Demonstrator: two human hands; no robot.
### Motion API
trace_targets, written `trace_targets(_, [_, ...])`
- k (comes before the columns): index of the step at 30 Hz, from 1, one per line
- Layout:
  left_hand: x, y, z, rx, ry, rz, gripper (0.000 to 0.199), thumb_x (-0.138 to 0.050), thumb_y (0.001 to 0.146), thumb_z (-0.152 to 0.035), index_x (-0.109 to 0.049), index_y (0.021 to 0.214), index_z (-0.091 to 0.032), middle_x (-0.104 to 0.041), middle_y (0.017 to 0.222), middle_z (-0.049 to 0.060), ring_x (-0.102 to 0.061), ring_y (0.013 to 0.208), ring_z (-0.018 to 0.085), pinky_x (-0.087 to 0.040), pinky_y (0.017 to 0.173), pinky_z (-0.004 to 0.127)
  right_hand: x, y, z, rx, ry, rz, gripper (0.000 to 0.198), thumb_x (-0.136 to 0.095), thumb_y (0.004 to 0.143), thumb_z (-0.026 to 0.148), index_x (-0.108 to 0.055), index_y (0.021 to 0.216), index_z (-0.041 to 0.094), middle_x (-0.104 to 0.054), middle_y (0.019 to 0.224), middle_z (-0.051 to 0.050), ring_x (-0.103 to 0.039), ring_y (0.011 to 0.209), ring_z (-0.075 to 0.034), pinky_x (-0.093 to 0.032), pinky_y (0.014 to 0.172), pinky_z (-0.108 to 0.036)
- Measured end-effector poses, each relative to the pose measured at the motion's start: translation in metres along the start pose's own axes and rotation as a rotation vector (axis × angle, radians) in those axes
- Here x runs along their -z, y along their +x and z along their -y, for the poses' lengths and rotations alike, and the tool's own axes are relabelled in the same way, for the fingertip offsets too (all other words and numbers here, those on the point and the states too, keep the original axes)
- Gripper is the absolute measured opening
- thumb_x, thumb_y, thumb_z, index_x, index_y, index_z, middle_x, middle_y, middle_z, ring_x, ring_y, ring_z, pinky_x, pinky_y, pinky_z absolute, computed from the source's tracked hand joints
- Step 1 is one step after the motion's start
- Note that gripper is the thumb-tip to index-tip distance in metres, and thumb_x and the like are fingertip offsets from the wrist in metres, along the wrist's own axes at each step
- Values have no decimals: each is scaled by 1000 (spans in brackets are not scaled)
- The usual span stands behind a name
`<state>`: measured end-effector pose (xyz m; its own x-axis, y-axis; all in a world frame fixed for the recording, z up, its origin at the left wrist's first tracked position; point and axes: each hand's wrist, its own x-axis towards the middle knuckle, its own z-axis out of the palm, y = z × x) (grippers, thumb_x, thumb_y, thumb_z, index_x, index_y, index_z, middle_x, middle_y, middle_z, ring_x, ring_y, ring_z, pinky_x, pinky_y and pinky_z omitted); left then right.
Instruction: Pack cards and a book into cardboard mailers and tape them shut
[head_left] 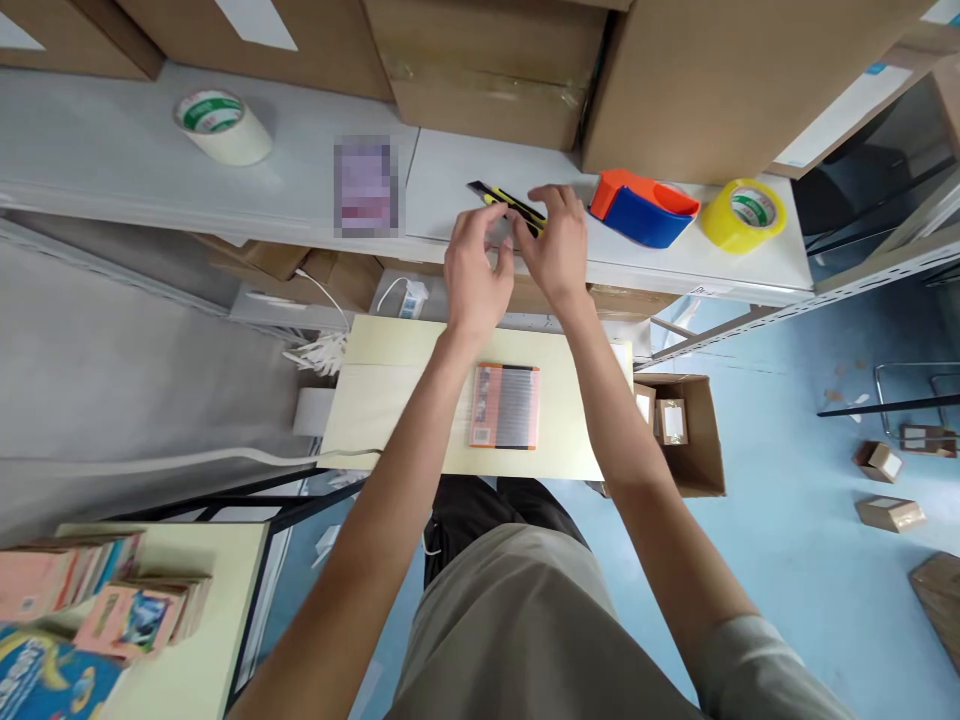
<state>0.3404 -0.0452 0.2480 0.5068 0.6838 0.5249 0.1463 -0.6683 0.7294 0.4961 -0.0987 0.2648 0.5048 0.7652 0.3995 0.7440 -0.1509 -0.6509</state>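
Observation:
A yellow-and-black utility knife [489,193] is at the white shelf, its dark tip pointing left. My left hand [478,265] is at its near side, fingers curved, with a gap between thumb and index finger; the index fingertip overlaps the knife. From the right, my right hand [561,245] reaches over the handle end, thumb and index finger apart on either side of it. The fingers partly hide the knife, so contact is hard to judge. Below my hands, a pink-and-grey book [505,406] with orange edges lies on the pale yellow tabletop [405,400].
Along the shelf [442,160] are a tape roll [232,135], a pixelated purple item [366,187], an orange-and-blue tape dispenser [645,210] and yellow tape [742,215]. Cardboard boxes [487,75] stand behind. An open carton [705,435] sits right; books [135,615] are stacked lower left.

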Motion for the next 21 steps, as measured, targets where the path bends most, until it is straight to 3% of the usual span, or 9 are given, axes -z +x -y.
trace_targets(4, [2,-4,17,18,7,-14,37,-56,119,-43,-59,155,-34,-67,153,7,-66,153,30,-59,125,46,-12,24,-1,-103,-109,133,43,-53,123,44,-63,144,8,-68,151,-22,-57,149,-28,-43,133,-50])
trace_targets(7, [3,-42,39,101,26,26,37,-54,119,-36,-60,155,-32,-68,155,7,-67,151,28,-58,126,46,-10,-8,9,-88,-189,127,36,-55,123,31,-63,151,9,-69,153,-18,-59,143,-26,-44,131,-46])
trace_targets(9, [4,-82,61,197,59,78,40,-52,116,-29,-61,155,-30,-70,153,8,-67,151,28,-57,128,48,-9,-49,15,-1,-182,28,38,-55,122,30,-62,156,14,-70,154,-16,-61,138,-27,-47,129,-44])
trace_targets(12, [7,-158,101,405,164,213,46,-54,108,-19,-65,153,-23,-72,153,13,-63,155,31,-50,136,52,-15,-128,18,49,-72,-54,47,-43,125,46,-56,162,20,-65,157,-16,-60,147,-29,-48,132,-51])
trace_targets(15, [11,-237,127,611,259,436,57,-59,95,-10,-67,151,-15,-64,166,21,-50,167,38,-39,143,58,-31,-210,12,-144,19,61,54,-34,123,54,-52,167,28,-60,159,-16,-56,157,-35,-47,131,-68])
trace_targets(17, [13,-276,133,663,260,560,63,-62,91,-9,-67,154,-14,-49,180,22,-33,177,39,-31,146,60,-44,-259,5,-287,52,136,54,-39,121,53,-51,168,30,-60,159,-18,-55,158,-38,-49,129,-69])
trace_targets(21, [10,-308,132,628,252,644,67,-72,92,-20,-65,159,-23,-25,195,14,-7,184,42,-15,146,70,-65,-327,-10,-525,90,232,53,-53,113,47,-56,163,27,-64,151,-21,-62,148,-37,-53,127,-63])
